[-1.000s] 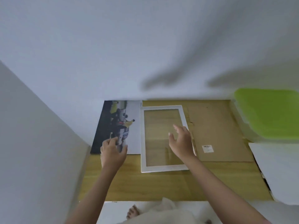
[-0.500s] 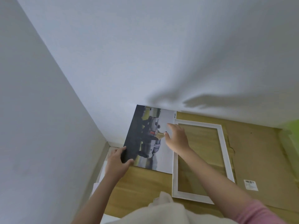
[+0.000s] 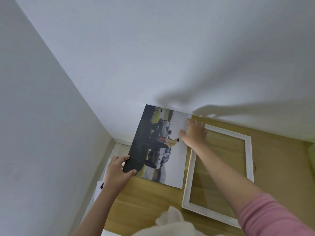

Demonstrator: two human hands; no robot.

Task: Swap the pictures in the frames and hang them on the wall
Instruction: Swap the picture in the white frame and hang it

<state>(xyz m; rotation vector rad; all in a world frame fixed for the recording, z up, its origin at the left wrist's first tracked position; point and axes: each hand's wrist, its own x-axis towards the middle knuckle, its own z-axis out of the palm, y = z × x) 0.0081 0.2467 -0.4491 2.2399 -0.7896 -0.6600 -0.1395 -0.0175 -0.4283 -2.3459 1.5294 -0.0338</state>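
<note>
White-framed glass (image 3: 219, 169) lay empty on the worktop (image 3: 150, 200) at lower right. The left hand (image 3: 117, 171) had pinched the picture (image 3: 158, 147) by its near corner; the right hand (image 3: 194, 133), fingers spread, had shifted from the frame onto its far edge, ready to lift.

Car picture (image 3: 158, 147) tilted beside empty white frame (image 3: 219, 172), flat on wood.

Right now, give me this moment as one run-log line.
step: picking up picture | left hand: grips picture near corner | right hand: on its far edge | white frame: empty, flat on table
</note>
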